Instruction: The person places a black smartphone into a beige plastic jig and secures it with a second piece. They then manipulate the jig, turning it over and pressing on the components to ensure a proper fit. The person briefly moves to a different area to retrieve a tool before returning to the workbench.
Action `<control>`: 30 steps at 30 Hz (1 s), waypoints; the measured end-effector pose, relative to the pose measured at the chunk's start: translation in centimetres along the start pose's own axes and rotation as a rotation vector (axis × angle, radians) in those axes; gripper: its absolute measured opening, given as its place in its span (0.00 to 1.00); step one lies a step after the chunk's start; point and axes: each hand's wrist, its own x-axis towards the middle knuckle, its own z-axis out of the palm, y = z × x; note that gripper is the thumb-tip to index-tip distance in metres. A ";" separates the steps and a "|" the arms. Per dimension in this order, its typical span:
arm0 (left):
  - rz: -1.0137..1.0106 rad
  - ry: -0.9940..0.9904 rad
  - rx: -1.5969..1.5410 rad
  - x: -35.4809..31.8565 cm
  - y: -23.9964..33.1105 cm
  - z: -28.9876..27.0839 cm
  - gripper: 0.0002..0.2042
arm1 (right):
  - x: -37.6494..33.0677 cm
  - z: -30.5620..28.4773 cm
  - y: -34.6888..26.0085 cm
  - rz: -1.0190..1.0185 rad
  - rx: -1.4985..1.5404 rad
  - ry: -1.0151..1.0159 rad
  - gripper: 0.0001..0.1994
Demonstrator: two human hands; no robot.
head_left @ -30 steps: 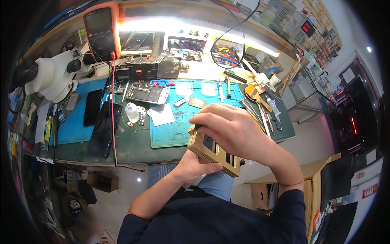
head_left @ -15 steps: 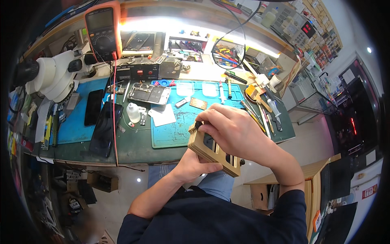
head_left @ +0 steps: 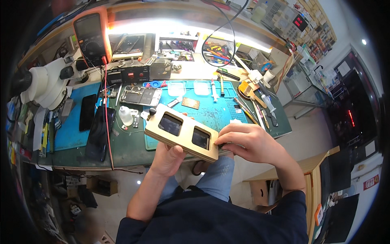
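Note:
A gold metal clamp fixture with two rectangular windows is held tilted above the front edge of the bench. Something dark and glossy shows through both windows. My left hand grips its near long side, thumb along the edge and the other fingers hidden underneath. At its far left corner stands a black knob. My right hand pinches a dark knob at the right end, mostly covered by the fingers. Beyond the fixture lies a blue work mat bearing a small copper-coloured plate.
An opened phone and a white squeeze bottle lie behind the fixture. To the left are a dark phone, a microscope and an orange multimeter with a hanging red lead. Tweezers and brushes crowd the right.
The fixture has turned flatter and moved left, so both windows face up. My right hand has gone from the far-left knob to the right-end knob.

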 end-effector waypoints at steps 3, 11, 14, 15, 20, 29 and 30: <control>0.015 0.004 0.051 0.0 -0.1 0.0 0.51 | -0.1 0.0 0.2 0.023 -0.012 -0.002 0.08; 0.052 -0.014 0.049 -0.1 -0.4 0.0 0.49 | -0.4 0.4 -0.2 0.214 0.032 0.013 0.08; 0.041 -0.013 0.039 -0.1 -0.4 0.3 0.49 | -0.6 0.5 0.1 0.154 -0.012 -0.007 0.09; 0.038 -0.013 0.038 -0.1 -0.4 0.3 0.50 | -0.7 0.6 0.2 0.163 -0.027 -0.004 0.09; 0.039 -0.018 0.057 -0.1 -0.6 0.5 0.50 | -0.8 0.8 -0.2 0.210 -0.096 0.013 0.09; -0.229 -0.180 0.107 -1.0 -1.0 1.0 0.40 | 3.7 -0.3 -2.6 -0.003 -0.105 0.189 0.18; -0.239 -0.204 0.126 -1.1 -1.1 1.0 0.40 | 4.5 0.3 -2.5 -0.122 -0.094 0.265 0.19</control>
